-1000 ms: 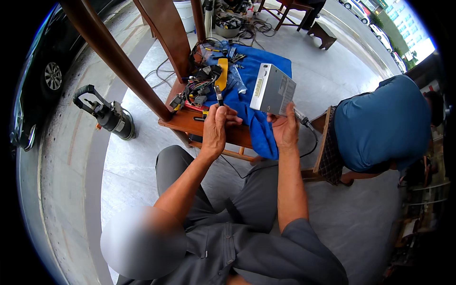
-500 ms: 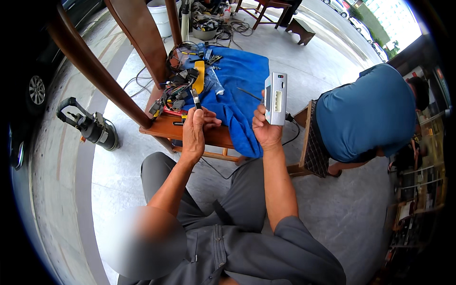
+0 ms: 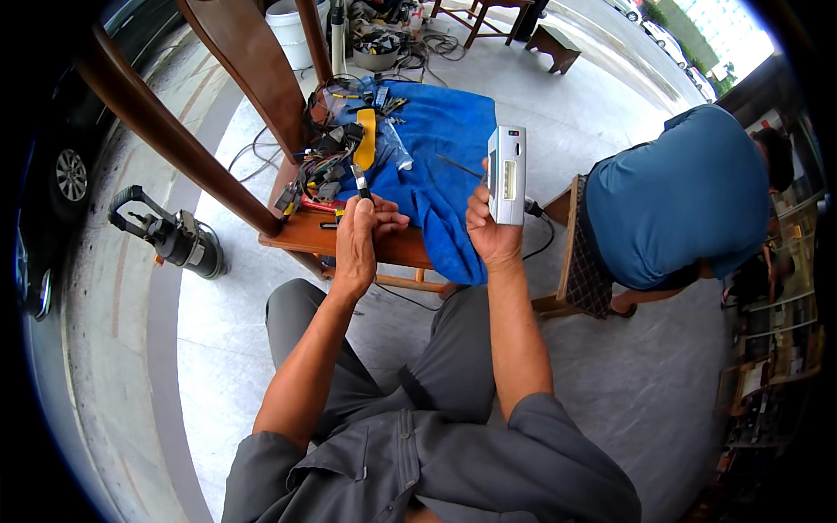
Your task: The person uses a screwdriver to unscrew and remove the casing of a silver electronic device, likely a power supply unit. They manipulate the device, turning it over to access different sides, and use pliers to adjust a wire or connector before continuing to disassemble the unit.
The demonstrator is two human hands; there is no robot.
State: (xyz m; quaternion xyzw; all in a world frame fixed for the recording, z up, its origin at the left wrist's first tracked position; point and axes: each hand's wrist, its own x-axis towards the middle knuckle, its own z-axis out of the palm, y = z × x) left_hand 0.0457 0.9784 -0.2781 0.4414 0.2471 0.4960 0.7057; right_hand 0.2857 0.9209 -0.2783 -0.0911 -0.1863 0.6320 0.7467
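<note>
Two different grips show above the chair: the person's left hand [image 3: 356,240] pinches a slim black plug with a bright metal tip [image 3: 361,181] between thumb and fingers, the remaining fingers held out loosely to the right, while the right hand [image 3: 495,237] closes around the lower part of a flat silver-grey rectangular box [image 3: 506,153]. Held low on its black body, the plug leaves its metal end bare and pointing up and away from the person. Fingers wrap the box's left side, which seems meant to leave uncovered the narrow face with its pale slot [image 3: 508,180], turned toward the wearer where it can be read easily. A black cable [image 3: 551,240] loops down just right of the box, apparently needing that side free. The box is raised near the right edge of a rumpled royal-blue cloth [image 3: 471,118], which probably shields the reddish-brown wooden chair seat [image 3: 384,251] beneath. A tangled heap of multicoloured wires and connectors [image 3: 318,170] and a flat yellow piece [image 3: 364,144] lie toward the seat's left, within reach yet well apart from the box.
</note>
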